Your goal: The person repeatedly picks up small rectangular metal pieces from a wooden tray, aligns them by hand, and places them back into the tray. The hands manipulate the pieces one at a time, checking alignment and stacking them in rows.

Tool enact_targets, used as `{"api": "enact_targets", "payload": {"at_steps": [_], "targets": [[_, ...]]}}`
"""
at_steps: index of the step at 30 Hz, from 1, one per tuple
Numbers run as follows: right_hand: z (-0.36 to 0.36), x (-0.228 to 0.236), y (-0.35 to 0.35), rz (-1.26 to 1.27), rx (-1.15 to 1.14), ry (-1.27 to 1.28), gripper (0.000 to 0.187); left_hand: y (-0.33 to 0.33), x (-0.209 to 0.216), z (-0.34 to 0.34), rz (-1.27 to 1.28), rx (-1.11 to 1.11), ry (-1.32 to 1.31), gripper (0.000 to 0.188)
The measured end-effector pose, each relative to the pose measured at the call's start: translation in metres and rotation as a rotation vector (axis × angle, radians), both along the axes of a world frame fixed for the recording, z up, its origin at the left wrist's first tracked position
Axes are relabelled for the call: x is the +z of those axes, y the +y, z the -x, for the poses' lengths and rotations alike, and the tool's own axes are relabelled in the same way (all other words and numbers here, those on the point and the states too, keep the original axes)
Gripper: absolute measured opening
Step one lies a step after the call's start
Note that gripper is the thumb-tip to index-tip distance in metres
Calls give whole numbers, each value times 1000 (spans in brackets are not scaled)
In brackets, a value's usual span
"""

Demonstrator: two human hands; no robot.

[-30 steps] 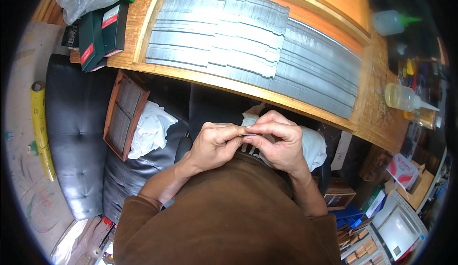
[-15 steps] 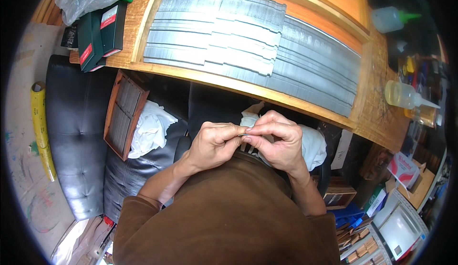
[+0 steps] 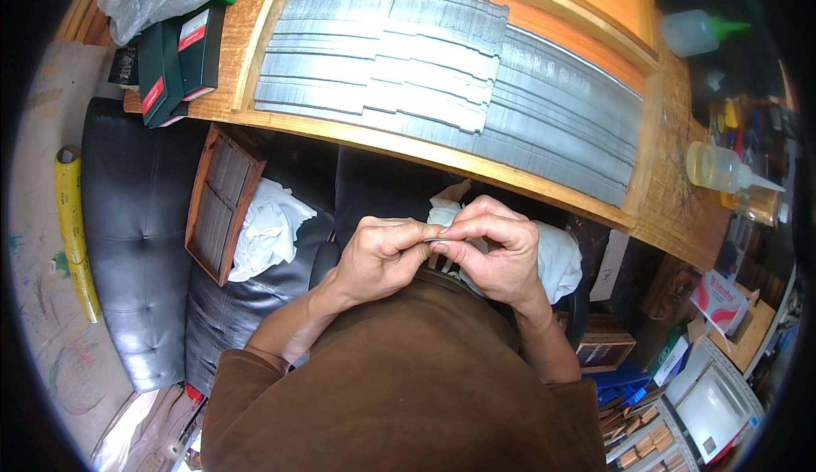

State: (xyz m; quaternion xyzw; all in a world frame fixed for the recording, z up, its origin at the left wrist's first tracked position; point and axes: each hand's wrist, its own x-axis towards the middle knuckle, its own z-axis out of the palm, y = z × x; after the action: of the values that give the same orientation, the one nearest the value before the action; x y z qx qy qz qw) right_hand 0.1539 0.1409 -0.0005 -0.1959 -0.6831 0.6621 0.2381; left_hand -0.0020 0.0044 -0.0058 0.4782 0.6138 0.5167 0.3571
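Note:
My left hand (image 3: 387,255) and my right hand (image 3: 493,247) meet in front of my body, their fingertips pinched together. Between them sits a small, thin, greyish strip (image 3: 435,240), mostly covered by the fingers, so its kind does not show. Beyond my hands stands a wooden tray (image 3: 408,146) holding rows of thin, shiny grey metal strips (image 3: 433,59). A crumpled white cloth (image 3: 557,264) lies behind my right hand.
At left, a reddish wooden box (image 3: 204,208) of grey strips leans by a white cloth (image 3: 268,230) on a black padded seat (image 3: 132,259). Dark green boxes (image 3: 161,76) rest on the bench's left end. Squeeze bottles (image 3: 714,166) stand at right, a yellow tube (image 3: 75,234) far left.
Both hands stay almost in place, still pinching the small strip. The strip appears tilted slightly differently between the fingertips.

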Motion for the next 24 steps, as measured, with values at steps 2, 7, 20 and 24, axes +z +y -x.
{"api": "enact_targets", "payload": {"at_steps": [2,7,20,24], "targets": [[0,0,0,4,0,4,15,0,0,0,-2,0,2,25],[0,0,0,-2,-3,6,16,0,0,-1,-1,-1,-1,24],[1,1,0,-3,-17,0,16,2,3,0,2,0,9,23],[0,1,0,-2,-18,-4,16,1,1,-1,-3,6,14,24]]}}
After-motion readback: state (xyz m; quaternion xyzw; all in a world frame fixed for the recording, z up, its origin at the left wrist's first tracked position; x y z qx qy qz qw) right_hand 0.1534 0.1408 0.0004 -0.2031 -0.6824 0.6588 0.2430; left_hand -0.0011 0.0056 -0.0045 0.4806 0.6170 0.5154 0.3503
